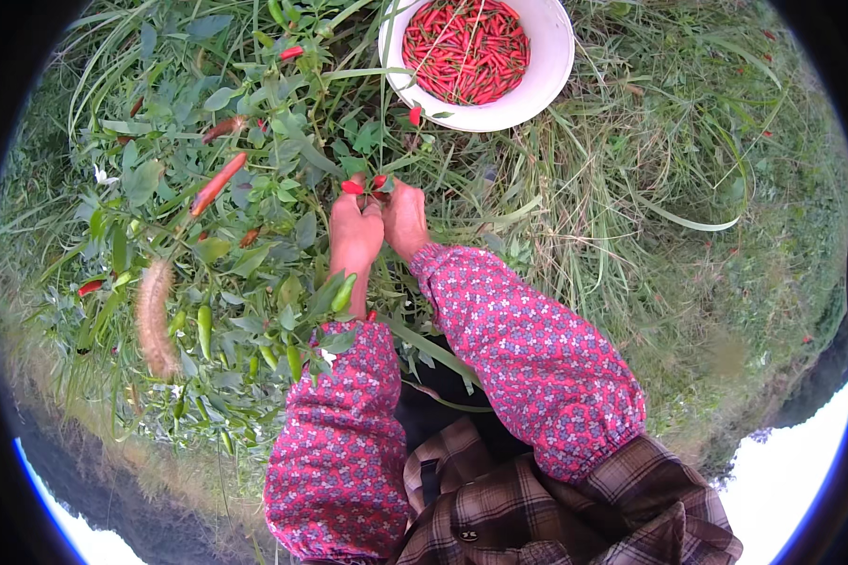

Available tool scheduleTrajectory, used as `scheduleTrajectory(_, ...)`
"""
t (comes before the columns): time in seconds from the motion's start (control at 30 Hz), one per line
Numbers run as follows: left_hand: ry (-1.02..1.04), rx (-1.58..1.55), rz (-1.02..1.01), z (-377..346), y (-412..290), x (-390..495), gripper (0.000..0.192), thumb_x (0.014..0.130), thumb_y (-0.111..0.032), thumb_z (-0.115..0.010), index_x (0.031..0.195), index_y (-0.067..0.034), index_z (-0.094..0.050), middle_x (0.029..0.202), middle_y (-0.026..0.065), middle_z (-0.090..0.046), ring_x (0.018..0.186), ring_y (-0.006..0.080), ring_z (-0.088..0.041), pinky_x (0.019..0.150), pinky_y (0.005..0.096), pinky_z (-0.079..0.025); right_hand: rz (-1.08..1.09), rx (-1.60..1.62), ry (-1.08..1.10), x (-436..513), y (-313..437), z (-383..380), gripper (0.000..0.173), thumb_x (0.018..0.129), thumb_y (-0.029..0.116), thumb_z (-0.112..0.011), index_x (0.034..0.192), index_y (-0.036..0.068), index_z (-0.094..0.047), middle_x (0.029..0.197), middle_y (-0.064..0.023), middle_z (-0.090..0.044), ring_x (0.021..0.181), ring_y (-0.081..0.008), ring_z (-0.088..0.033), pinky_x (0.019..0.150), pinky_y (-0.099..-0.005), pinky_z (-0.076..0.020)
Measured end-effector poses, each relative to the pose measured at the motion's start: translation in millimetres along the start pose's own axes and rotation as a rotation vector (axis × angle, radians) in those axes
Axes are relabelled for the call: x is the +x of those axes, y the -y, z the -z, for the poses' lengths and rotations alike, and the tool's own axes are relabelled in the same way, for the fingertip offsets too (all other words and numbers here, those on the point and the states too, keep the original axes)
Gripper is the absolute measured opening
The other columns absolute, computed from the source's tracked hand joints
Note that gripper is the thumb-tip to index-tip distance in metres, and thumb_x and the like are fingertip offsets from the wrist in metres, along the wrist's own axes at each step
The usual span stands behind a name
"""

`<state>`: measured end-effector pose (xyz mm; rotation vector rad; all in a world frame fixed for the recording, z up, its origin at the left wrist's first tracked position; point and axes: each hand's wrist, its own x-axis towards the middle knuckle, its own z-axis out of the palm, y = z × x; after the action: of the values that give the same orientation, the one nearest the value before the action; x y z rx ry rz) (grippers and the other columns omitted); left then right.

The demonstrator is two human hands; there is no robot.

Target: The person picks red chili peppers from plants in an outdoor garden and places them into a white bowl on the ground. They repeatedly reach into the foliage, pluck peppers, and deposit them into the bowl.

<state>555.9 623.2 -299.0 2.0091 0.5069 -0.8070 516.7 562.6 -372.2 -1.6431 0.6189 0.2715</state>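
Note:
My left hand point(355, 227) and my right hand point(405, 215) meet at the edge of a chili plant point(254, 261), below the bucket. A red chili pepper point(352, 187) pokes out at the fingers of my left hand, which are closed around it. Another red chili pepper point(379, 181) shows at the curled fingers of my right hand, beside a bit of green. The fingertips partly hide each other. Beyond the hands stands a white bucket point(557, 46) holding many small red chili peppers point(466, 53), with grass blades lying across it. One red pepper point(415, 115) hangs near its rim.
Green chili peppers point(205, 330) and a large orange-red pepper point(218, 184) hang at the left. A fuzzy grass seed head point(157, 318) rises close to the camera. Long matted grass point(579, 212) covers the ground at the right. Leafy stems overlap my left floral sleeve point(343, 438).

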Motion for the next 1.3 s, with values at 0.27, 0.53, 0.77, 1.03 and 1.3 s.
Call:
scheduleTrajectory(0.27,-0.055,-0.010,0.030,11.7,2.3,-3.5,0.031,0.078,0.009,-0.045,0.107,0.003,-0.056,0.096,0.0105,-0.061,0.087,0.0134,-0.056,0.080,0.0258,-0.042,-0.276,0.737,0.057,-7.3,3.5,-0.3,0.013,0.072,-0.010,-0.054,0.080,-0.001,-0.058,0.070,-0.0017,-0.059,0.063,-0.0063,-0.053,0.054,-0.0236,-0.0447)
scheduleTrajectory(0.53,-0.112,-0.009,-0.060,8.1,28.4,-13.2,0.033,0.077,0.007,-0.040,0.099,-0.001,-0.062,0.086,0.0111,-0.062,0.079,0.0164,-0.056,0.073,0.0266,-0.043,-0.293,0.426,0.025,6.3,48.1,81.8,0.012,0.076,0.004,-0.061,0.081,-0.006,-0.059,0.067,-0.0089,-0.062,0.056,-0.0108,-0.056,0.046,-0.0229,-0.0431)
scheduleTrajectory(0.77,-0.125,0.066,-0.123,-0.4,29.4,-16.4,0.032,0.079,0.007,-0.040,0.098,-0.004,-0.063,0.082,0.0115,-0.063,0.074,0.0175,-0.057,0.071,0.0280,-0.044,0.170,0.006,-0.185,63.4,102.2,169.4,0.017,0.076,0.002,-0.060,0.092,-0.004,-0.061,0.082,-0.0085,-0.063,0.067,-0.0121,-0.059,0.060,-0.0242,-0.0485)
scheduleTrajectory(1.03,-0.143,0.116,-0.138,5.8,26.4,-23.6,0.030,0.078,0.006,-0.043,0.096,-0.006,-0.064,0.080,0.0126,-0.063,0.073,0.0206,-0.059,0.071,0.0290,-0.045,0.553,-0.579,0.562,38.4,118.0,136.9,0.019,0.066,0.004,-0.064,0.084,0.004,-0.064,0.085,-0.0107,-0.059,0.089,-0.0300,-0.051,0.079,-0.0394,-0.0410)
scheduleTrajectory(1.3,-0.128,0.106,-0.094,7.2,26.9,-28.7,0.030,0.077,0.006,-0.044,0.095,-0.005,-0.064,0.078,0.0132,-0.063,0.073,0.0226,-0.060,0.071,0.0309,-0.046,0.371,-0.470,0.600,39.3,103.1,133.8,0.011,0.068,0.002,-0.062,0.076,-0.003,-0.058,0.066,-0.0169,-0.054,0.059,-0.0302,-0.054,0.056,-0.0356,-0.0422)
